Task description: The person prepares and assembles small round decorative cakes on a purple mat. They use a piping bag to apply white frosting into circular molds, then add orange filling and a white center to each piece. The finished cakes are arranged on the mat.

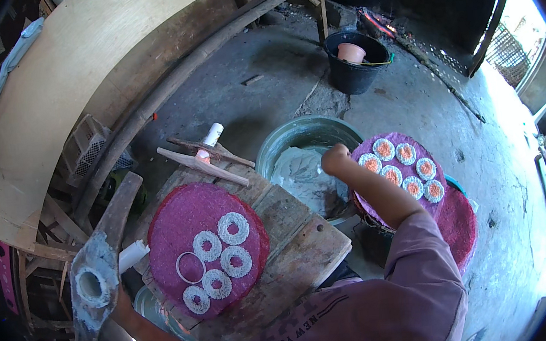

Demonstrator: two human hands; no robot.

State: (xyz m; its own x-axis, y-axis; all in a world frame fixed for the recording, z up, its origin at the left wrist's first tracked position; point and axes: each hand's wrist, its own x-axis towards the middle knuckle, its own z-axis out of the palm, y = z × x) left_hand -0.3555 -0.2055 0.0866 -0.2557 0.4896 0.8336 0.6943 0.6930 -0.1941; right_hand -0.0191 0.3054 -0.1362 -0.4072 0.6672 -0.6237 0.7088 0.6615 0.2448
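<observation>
- Fingers on the right hand [336, 160] look curled in, more or less bunched together, right over the round grey-green metal basin [283, 141] full of pale grey-white dough [302, 174]. Can't really tell if they're pinching any dough, since the hand is seen from behind.
- Left hand [121, 305] is down at the lower left, mostly hidden behind the long wooden press with a dough-crusted round hole [95, 285]. It seems to be gripping the press from underneath, but the fingers are out of sight, so no call on whether they're closed.
- Between the two arms sits a round magenta woven mat [189, 210] on a weathered plank table [300, 252]. It carries five white noodle rings [233, 228] plus one thin bare ring outline [190, 267] (looks like a plain hoop, hard to be sure).
- Just right of the basin, touching its far side, is a second magenta round mat [413, 142] stacked on more of the same. It holds seven small noodle discs with orange centres [383, 149].
- Behind the table lie a couple of wooden sticks [202, 165] and a small white cylinder [213, 134].
- Further back on the concrete floor [263, 61] stands a black plastic bucket [355, 72] with a pink cup [350, 52] inside.
</observation>
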